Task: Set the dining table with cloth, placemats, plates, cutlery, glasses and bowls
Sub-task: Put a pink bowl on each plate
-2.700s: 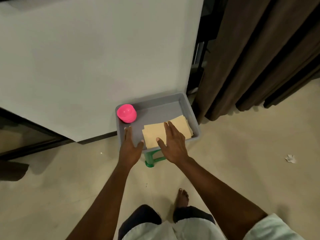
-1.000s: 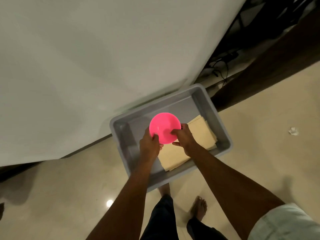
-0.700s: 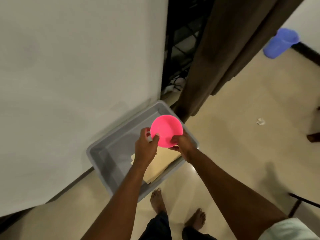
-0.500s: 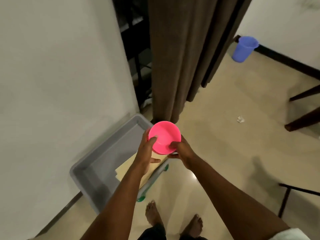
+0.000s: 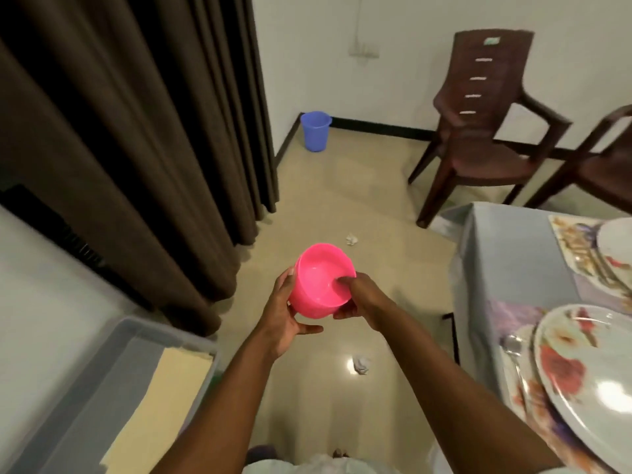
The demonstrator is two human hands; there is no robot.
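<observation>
Above the beige floor (image 5: 342,186), the pink bowl (image 5: 319,280) sits between the left hand (image 5: 284,316) cupping its side and the right hand (image 5: 359,299) pinching its rim.

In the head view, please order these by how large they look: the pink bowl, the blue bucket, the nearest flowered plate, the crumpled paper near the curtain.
1. Flowered plate, partly cut off by the frame and nearest.
2. Pink bowl, held by left hand and right hand.
3. Blue bucket; far away, so its true size is unsure.
4. Crumpled paper.

arms: bare to past the elbow; top (image 5: 318,465): pale, whitish; sleeve (image 5: 561,468): short, pale
</observation>
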